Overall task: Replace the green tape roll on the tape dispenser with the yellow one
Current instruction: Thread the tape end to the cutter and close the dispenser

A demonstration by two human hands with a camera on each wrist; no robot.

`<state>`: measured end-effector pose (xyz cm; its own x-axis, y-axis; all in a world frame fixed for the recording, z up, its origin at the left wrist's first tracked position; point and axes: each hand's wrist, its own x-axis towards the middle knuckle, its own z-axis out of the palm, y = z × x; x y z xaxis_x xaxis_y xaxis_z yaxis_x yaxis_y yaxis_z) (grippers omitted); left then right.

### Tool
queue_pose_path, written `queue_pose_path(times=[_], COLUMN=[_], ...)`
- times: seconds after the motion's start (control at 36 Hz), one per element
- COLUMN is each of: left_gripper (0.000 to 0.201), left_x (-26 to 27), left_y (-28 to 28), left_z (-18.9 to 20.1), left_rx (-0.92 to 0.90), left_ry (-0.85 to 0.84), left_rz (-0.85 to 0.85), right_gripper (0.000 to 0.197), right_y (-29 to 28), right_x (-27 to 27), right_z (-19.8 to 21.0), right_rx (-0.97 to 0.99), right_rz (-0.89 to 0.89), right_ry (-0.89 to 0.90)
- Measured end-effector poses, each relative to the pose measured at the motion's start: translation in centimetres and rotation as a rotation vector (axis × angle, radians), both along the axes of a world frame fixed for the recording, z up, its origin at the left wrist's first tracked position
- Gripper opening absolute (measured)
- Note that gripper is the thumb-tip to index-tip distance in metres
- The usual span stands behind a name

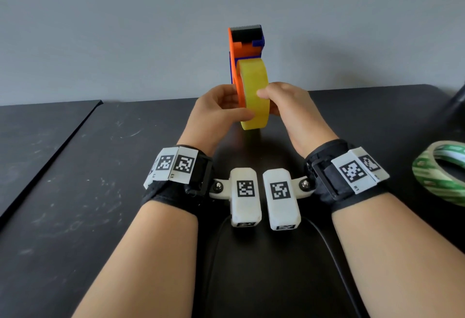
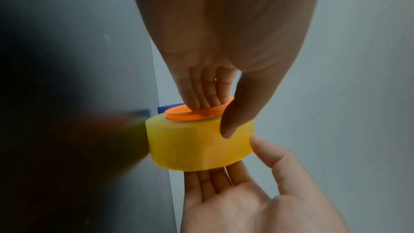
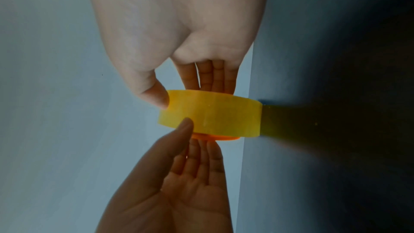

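Head view, nearest first: two forearms in, wrists close together over the dark worktop (image 1: pixel 75 191), about midway along its far edge. Left hand (image 1: pixel 216 111) flat-fingered against the orange side plate of the tape dispenser (image 1: pixel 245 48), thumb laid across the yellow tape roll (image 1: pixel 254 93). Right hand (image 1: pixel 286 106) on the opposite face, fingers straight behind the roll, thumb tip pressed to its rim. Neither hand curled round anything; more a squeeze between two palms. Roll upright on edge, hard against the plate, looks to be going onto the hub, though whether fully seated cannot be told.

Left wrist view: orange hub flange (image 2: pixel 197 112) showing above the roll, fingertips (image 2: pixel 201 98) on it. Handling, as a judgement: roll light and stiff, smooth glossy wrap likely slippery, so best pushed on the flat faces, not pinched by the rim. Dispenser plastic, light, top-heavy held this way; steadied best low at the plate.

Further right, near the worktop's right edge: green tape roll (image 1: pixel 440 171) lying flat, already off. Beyond, plain grey wall (image 1: pixel 125 28).
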<state>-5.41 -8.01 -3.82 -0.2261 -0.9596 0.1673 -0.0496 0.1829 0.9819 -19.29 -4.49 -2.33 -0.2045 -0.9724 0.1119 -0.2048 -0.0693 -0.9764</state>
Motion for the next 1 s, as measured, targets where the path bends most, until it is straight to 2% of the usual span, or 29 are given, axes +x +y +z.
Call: queue_pose_path(times=[0.08, 0.14, 0.36, 0.61, 0.81, 1.0], left_gripper=[0.041, 0.040, 0.034, 0.013, 0.023, 0.023], left_x=[0.02, 0.01, -0.01, 0.08, 0.23, 0.19], left_y=[-0.04, -0.11, 0.02, -0.09, -0.06, -0.01], left_z=[0.03, -0.02, -0.11, -0.11, -0.16, -0.19], left_rx=[-0.002, -0.002, -0.018, -0.047, -0.037, -0.043], left_ry=[0.026, 0.045, 0.117, 0.134, 0.121, 0.114], left_rz=[0.020, 0.027, 0.020, 0.074, 0.056, 0.065], right_gripper=[0.039, 0.044, 0.025, 0.028, 0.015, 0.017], right_y=[-0.02, 0.00, 0.10, 0.13, 0.00, -0.03], right_x=[0.05, 0.08, -0.02, -0.05, -0.03, 0.08], right_z=[0.00, -0.01, -0.08, -0.35, -0.35, -0.24], right_rx=[0.006, 0.007, -0.027, -0.039, -0.024, -0.010], right_rz=[0.015, 0.018, 0.012, 0.041, 0.023, 0.022], right_ry=[0.003, 0.013, 0.022, 0.028, 0.045, 0.039])
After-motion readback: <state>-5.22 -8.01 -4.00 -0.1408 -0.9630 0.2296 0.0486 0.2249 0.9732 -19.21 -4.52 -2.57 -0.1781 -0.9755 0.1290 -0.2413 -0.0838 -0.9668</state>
